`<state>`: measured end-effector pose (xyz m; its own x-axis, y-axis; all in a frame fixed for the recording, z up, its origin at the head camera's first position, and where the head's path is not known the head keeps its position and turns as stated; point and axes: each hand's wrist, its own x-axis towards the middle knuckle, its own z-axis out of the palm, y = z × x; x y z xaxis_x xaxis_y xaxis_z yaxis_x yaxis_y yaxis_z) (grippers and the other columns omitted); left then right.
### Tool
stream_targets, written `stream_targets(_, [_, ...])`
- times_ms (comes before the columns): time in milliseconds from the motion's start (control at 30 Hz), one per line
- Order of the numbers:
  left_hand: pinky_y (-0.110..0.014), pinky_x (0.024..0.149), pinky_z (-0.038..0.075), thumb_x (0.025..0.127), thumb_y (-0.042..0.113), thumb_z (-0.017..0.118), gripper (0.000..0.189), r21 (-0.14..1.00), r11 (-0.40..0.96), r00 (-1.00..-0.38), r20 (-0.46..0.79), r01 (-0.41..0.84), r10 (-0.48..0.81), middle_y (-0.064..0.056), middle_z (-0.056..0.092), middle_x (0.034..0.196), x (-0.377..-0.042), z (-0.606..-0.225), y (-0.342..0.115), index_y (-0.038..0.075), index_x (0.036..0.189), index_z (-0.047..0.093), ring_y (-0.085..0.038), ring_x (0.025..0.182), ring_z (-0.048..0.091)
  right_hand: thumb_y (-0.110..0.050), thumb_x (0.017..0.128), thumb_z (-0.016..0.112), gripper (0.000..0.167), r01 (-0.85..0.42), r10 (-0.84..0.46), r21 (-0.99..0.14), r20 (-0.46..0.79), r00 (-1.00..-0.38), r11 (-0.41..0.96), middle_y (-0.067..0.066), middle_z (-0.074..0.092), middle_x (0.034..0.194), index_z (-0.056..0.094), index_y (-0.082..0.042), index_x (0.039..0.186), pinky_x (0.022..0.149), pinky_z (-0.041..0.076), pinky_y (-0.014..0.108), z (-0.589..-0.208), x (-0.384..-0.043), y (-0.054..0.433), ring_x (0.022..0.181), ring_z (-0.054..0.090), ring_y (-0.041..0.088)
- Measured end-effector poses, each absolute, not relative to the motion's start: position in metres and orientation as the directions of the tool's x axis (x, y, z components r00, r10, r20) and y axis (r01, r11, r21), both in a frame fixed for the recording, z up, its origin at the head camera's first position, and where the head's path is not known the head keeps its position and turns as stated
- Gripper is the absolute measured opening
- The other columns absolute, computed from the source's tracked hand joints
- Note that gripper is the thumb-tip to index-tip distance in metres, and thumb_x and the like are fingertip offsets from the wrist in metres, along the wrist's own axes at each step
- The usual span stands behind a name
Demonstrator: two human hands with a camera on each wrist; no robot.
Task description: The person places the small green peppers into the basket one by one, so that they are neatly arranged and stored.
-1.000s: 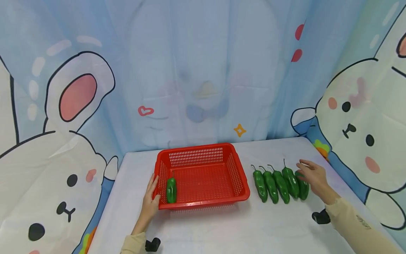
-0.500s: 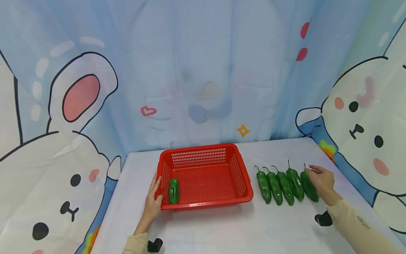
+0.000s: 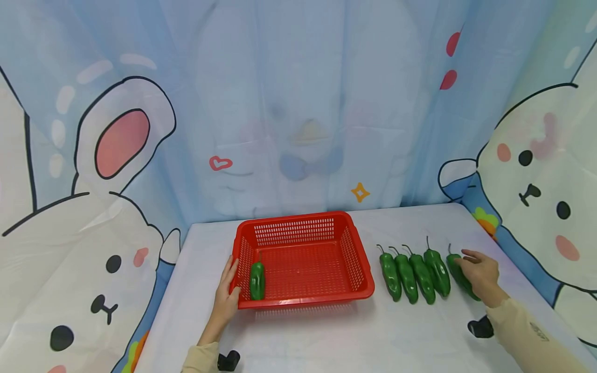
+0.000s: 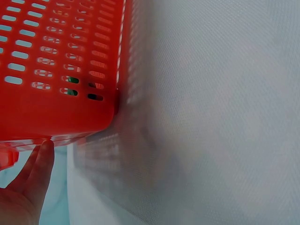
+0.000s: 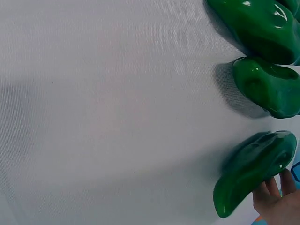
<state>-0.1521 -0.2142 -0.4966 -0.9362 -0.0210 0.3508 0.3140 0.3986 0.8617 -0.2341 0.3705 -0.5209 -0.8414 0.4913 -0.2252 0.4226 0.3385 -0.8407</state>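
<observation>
A red plastic basket point(image 3: 303, 259) with slotted walls stands on the white table, and one green chili pepper point(image 3: 257, 282) lies inside at its left end. My left hand point(image 3: 224, 300) rests against that end with fairly straight fingers; in the left wrist view the fingertips touch the red wall. To the right of the basket, several green peppers point(image 3: 407, 277) lie side by side, stems pointing away. My right hand point(image 3: 482, 274) holds the rightmost pepper point(image 3: 457, 269), which stands slightly apart from the row. In the right wrist view its fingers point(image 5: 273, 186) are at this pepper's side; the thumb is hidden.
The white tabletop point(image 3: 317, 342) runs back to a blue curtain point(image 3: 298, 103) with cartoon bunnies printed at both sides. Black wrist-camera parts point(image 3: 228, 360) show beside each sleeve.
My right hand has come down onto the rightmost pepper and shifted it right, opening a gap to its neighbour. The left hand stays at the basket; the head view has turned slightly.
</observation>
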Motion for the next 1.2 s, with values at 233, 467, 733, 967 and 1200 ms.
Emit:
stream_targets(233, [-0.009,0.104,0.017,0.080,-0.021,0.043,0.065,0.861,0.401,-0.937,0.348,0.311,-0.019,-0.033,0.022,0.155,-0.153,-0.498,-0.214,-0.016,0.144,0.036,-0.050,0.143,0.018,-0.010,0.094,0.057,0.059,0.457,0.480,-0.839,-0.283,-0.830,0.295,0.035,0.032,0.149,0.037,0.007,0.147,0.107,0.034,0.058,-0.530,-0.235,0.374,0.135,0.035,0.050])
stream_targets(467, [-0.009,0.104,0.016,0.081,-0.020,0.044,0.068,0.858,0.405,-0.931,0.363,0.315,-0.044,-0.023,0.022,0.159,-0.167,-0.528,-0.221,-0.007,0.148,0.036,-0.043,0.146,0.018,-0.010,0.094,0.057,0.058,0.462,0.478,-0.827,-0.280,-0.833,0.320,0.034,0.035,0.148,0.038,0.008,0.146,0.107,0.034,0.058,-0.535,-0.235,0.375,0.134,0.036,0.050])
stream_targets(733, [-0.009,0.105,0.015,0.081,-0.020,0.043,0.068,0.860,0.397,-0.931,0.364,0.322,-0.033,-0.026,0.021,0.158,-0.165,-0.523,-0.220,-0.009,0.147,0.035,-0.044,0.146,0.017,-0.009,0.094,0.056,0.054,0.449,0.470,-0.804,-0.245,-0.848,0.391,0.036,0.037,0.144,0.041,0.012,0.142,0.106,0.034,0.060,-0.535,-0.234,0.372,0.132,0.037,0.051])
stream_targets(967, [-0.021,0.109,0.018,0.082,-0.019,0.043,0.064,0.867,0.413,-0.948,0.318,0.280,-0.025,-0.030,0.021,0.157,-0.152,-0.495,-0.212,-0.013,0.146,0.035,-0.047,0.145,0.018,-0.007,0.094,0.056,0.050,0.405,0.464,-0.810,-0.190,-0.865,0.423,0.038,0.041,0.141,0.045,0.015,0.138,0.102,0.039,0.058,-0.539,-0.232,0.373,0.126,0.044,0.051])
stream_targets(1200, [-0.013,0.106,0.017,0.082,-0.020,0.043,0.064,0.864,0.405,-0.941,0.336,0.299,-0.023,-0.031,0.021,0.156,-0.152,-0.495,-0.213,-0.014,0.145,0.035,-0.048,0.144,0.018,-0.011,0.097,0.053,0.048,0.377,0.429,-0.773,-0.152,-0.890,0.510,0.040,0.044,0.136,0.045,0.016,0.136,0.094,0.046,0.056,-0.544,-0.231,0.378,0.119,0.048,0.051])
